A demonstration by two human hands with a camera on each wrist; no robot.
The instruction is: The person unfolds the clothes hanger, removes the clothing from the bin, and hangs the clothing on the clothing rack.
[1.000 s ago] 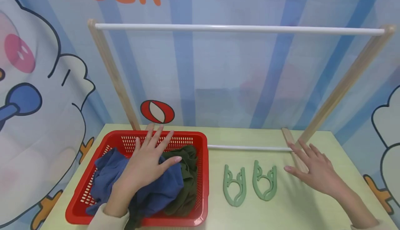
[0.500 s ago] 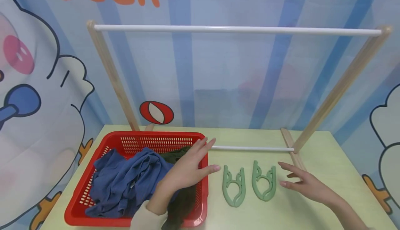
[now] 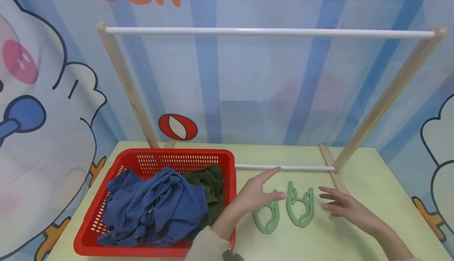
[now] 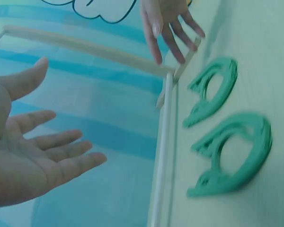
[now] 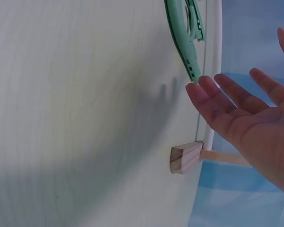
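Note:
Two green folding clothes hangers lie folded on the table, a left hanger [image 3: 266, 219] and a right hanger [image 3: 300, 207]. My left hand [image 3: 256, 192] hovers over the left hanger and hides its upper part; the fingers are spread and hold nothing. To the right of the right hanger is my right hand [image 3: 349, 207], its fingers loosely extended with nothing in them. In the left wrist view the left hand [image 4: 42, 151] is apart from both hangers. The right wrist view shows the right hand [image 5: 251, 113] with relaxed fingers near one hanger [image 5: 182, 38].
A red basket [image 3: 232, 198] at the left holds a blue cloth garment [image 3: 152, 209] and a dark green one [image 3: 209, 186]. Behind stands a wooden-legged rack with a white top rail [image 3: 269, 32] and a low white bar [image 3: 301, 168]. A printed cloth backdrop [image 3: 248, 79] hangs behind.
My left hand has moved right, from above the basket to over the left hanger. My right hand has shifted slightly, its fingers drawn closer together. Hangers and basket stay put.

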